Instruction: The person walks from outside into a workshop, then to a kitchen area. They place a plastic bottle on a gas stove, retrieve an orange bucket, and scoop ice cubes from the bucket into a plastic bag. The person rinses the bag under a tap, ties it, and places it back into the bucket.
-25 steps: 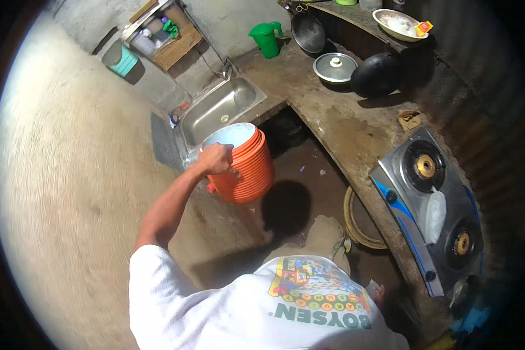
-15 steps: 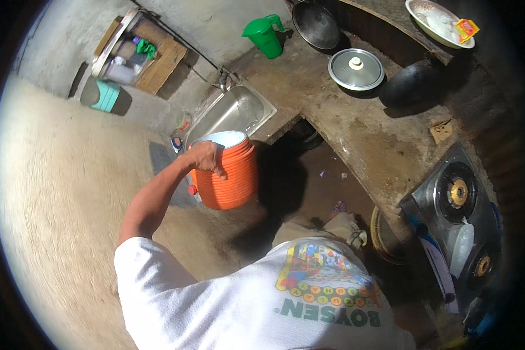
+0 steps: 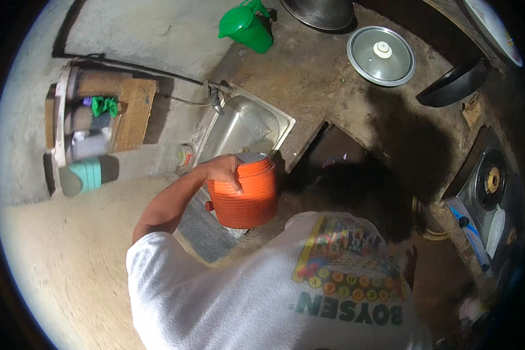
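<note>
jug lifted closer to the sink — we have it by the rim

our left hand [image 3: 226, 169] grips the top edge of the orange jug [image 3: 246, 194], fingers curled over the rim and thumb down the ribbed side, so the hold is firm. compared with a moment ago the jug sits more upright and has come nearer the steel sink [image 3: 245, 125], its top now just at the sink's front edge with the tap [image 3: 216, 100] beyond. we judge this as carrying it in for filling or rinsing — the lid looks off, though we cannot be sure from this angle. our right hand is not in view, hidden below the white shirt [image 3: 262, 291]. the green pitcher [image 3: 246, 24] and pot lid [image 3: 381, 55] rest on the counter, well apart.
</note>
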